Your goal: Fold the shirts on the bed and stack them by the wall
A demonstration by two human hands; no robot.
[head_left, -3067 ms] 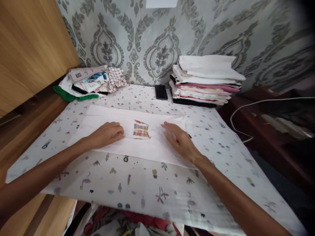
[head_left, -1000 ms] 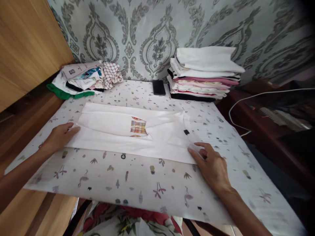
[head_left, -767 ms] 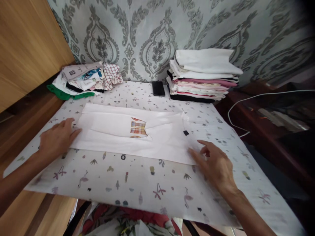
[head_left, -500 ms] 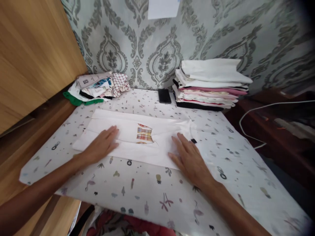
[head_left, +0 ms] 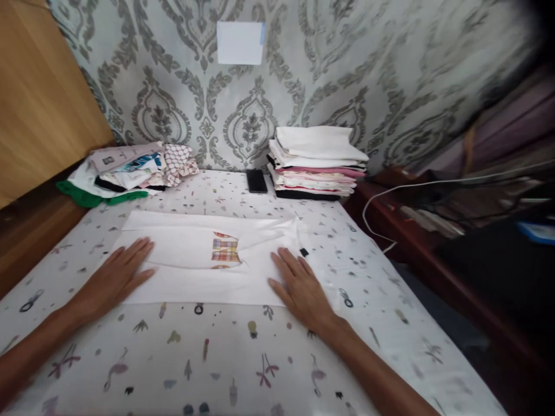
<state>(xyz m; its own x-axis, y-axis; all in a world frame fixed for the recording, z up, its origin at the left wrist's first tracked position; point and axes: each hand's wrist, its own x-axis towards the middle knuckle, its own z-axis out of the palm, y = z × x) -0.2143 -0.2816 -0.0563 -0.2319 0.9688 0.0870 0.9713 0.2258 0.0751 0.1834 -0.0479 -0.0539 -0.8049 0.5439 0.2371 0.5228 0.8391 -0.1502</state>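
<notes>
**White garment down to a long strip, both your hands flat on it**

So, left to right: your left hand (head_left: 117, 277) is spread open, palm down over the left end of the white garment (head_left: 182, 248), gripping nothing. The garment lies across the middle of the tabletop (head_left: 225, 341), a plaid print (head_left: 225, 251) facing up. Your right hand (head_left: 303, 289) is open too, fingers spread over the right end beside a small black tag (head_left: 304, 252); no grip on anything there either. Can't tell how hard either palm is pressing.

Progress-wise, I'd say the lengthwise folds look done, since it's a narrow strip with a seam running along it. It's not folded across yet, and there are a few creases near the right end.

The tabletop has a pale cover with little printed motifs. Wooden panelling (head_left: 47, 104) at far left, then a messy clothes pile (head_left: 130, 167), a black phone (head_left: 256, 181) and a neat folded stack (head_left: 318, 164) along the patterned wall (head_left: 173, 58), with a white sheet (head_left: 240, 45) on it. Far right there's a white cable (head_left: 368, 202) over dark red furniture; it's blurry and dim, so I won't swear to the clutter.
</notes>
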